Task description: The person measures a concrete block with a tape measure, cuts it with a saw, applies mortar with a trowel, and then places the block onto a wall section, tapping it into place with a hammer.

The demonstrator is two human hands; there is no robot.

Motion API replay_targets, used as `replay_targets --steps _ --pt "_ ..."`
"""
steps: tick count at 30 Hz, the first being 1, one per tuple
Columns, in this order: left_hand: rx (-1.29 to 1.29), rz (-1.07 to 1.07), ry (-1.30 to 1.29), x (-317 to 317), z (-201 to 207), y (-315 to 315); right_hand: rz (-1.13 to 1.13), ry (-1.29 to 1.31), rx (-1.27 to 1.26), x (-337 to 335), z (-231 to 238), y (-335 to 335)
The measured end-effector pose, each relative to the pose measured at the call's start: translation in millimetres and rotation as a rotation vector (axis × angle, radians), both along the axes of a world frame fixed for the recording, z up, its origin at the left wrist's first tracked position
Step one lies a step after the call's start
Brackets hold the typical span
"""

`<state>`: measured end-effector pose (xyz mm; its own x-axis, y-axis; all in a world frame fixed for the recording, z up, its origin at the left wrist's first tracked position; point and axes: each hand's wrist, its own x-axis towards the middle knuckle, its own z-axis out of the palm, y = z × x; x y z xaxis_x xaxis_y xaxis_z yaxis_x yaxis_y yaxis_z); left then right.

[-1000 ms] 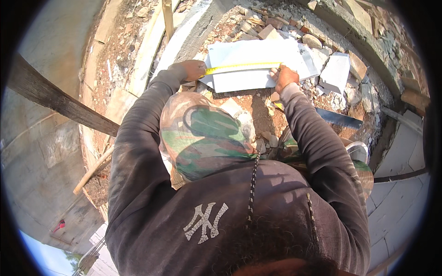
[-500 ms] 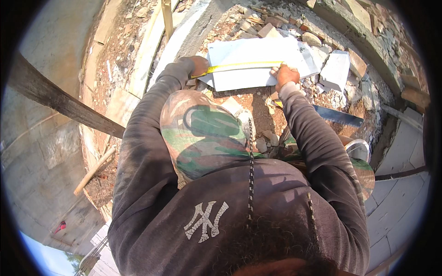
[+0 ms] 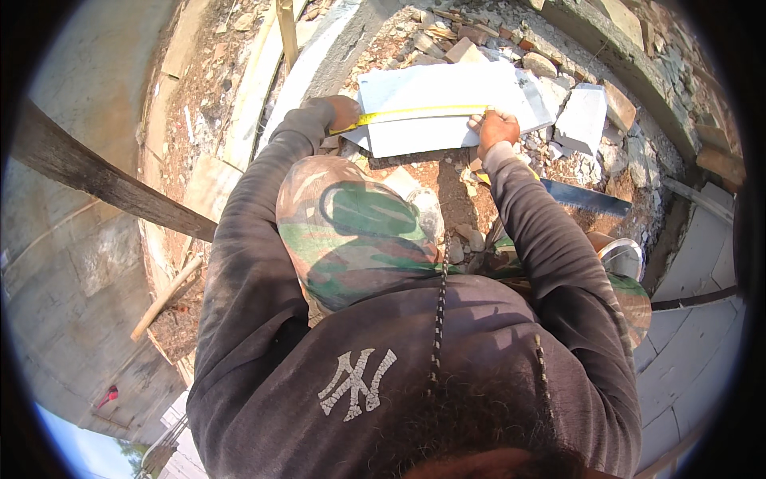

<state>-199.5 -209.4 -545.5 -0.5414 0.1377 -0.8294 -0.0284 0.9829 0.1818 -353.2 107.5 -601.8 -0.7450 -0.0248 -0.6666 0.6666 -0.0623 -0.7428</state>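
A yellow tape measure (image 3: 423, 112) runs nearly level across a white board (image 3: 423, 139), stretched between my two hands. My left hand (image 3: 344, 112) is closed on the tape at the board's left edge. At the other end, my right hand (image 3: 498, 128) pinches the tape near the board's right side, its fingers curled against the board. The board lies on rubble, with more white sheet showing beneath and behind it. Beside my right forearm lies a handsaw (image 3: 586, 198) with a dark toothed blade, its handle partly hidden by the sleeve.
A broken white piece (image 3: 582, 120) rests on stones to the right. Concrete beams (image 3: 338, 49) border the rubble at the left and far right. A dark wooden post (image 3: 104, 172) slants in from the left, near a short stick (image 3: 166, 298). A whitish pipe end (image 3: 621, 260) sits by my right knee.
Both hands keep hold of the tape in nearly the same place. The hanging hood cord has swung slightly to the right.
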Motion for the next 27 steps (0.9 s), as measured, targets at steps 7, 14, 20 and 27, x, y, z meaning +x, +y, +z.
replay_targets --steps 7,14,20,27 --pt "0.029 -0.175 0.081 6.9 -6.9 -4.1 0.007 -0.015 -0.001 0.5 4.1 -2.6" --pt "0.041 -0.156 0.066 0.0 -8.9 2.0 0.081 -0.008 -0.019 13.3 8.8 -12.4" --pt "0.024 -0.317 0.054 -5.0 -7.4 3.1 0.085 -0.023 -0.030 13.8 8.0 -12.7" --pt "0.030 -0.248 0.110 -5.3 -10.8 2.4 0.056 -0.036 -0.038 12.0 10.3 -13.0"
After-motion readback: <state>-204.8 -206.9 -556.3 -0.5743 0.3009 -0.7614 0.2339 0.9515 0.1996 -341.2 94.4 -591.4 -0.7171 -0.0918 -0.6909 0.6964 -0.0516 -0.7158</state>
